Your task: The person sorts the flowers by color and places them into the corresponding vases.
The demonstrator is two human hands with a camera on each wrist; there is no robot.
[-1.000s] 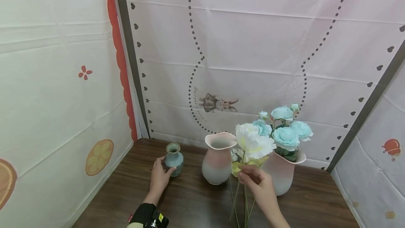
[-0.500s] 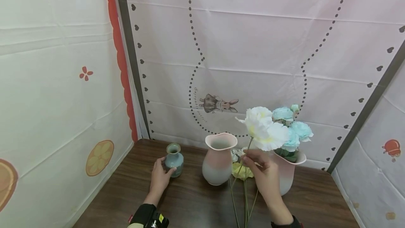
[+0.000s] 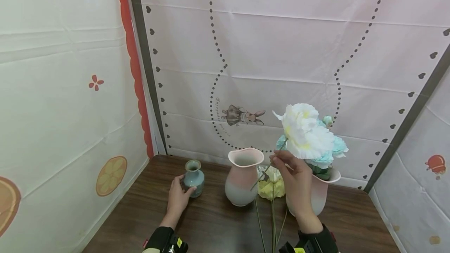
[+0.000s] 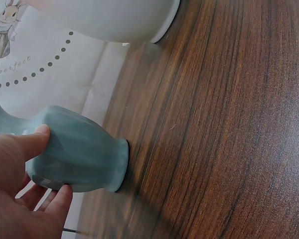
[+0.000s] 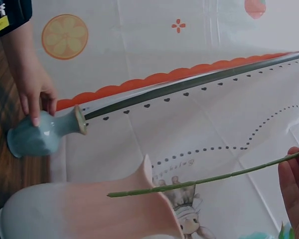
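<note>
My left hand [image 3: 178, 198] grips the body of a small blue-green vase [image 3: 194, 179], thumb on one side and fingers on the other. The vase stands upright on the table. Between thumb and fingertips, my right hand [image 3: 295, 179] pinches the green stem [image 5: 214, 178] of a large white artificial flower [image 3: 306, 132]. The flower is raised and leans right, its stem slanting down to the left. The stem's bare lower end overlaps the middle pink-and-white vase [image 3: 242, 190] in both the head and right wrist views. That vase has a wavy rim and an open mouth.
A second pink-and-white vase [image 3: 319, 194], partly behind my right hand, holds light blue flowers [image 3: 339, 145]. Pale yellow and white flowers [image 3: 271, 188] with long stems [image 3: 273, 221] lie on the wooden table [image 3: 218, 225]. Patterned cloth walls [image 3: 274, 57] stand behind and at the sides.
My right hand has lifted the white flower up and to the right, away from the flowers on the table, and its stem has tilted. The left hand stays at the small vase.
</note>
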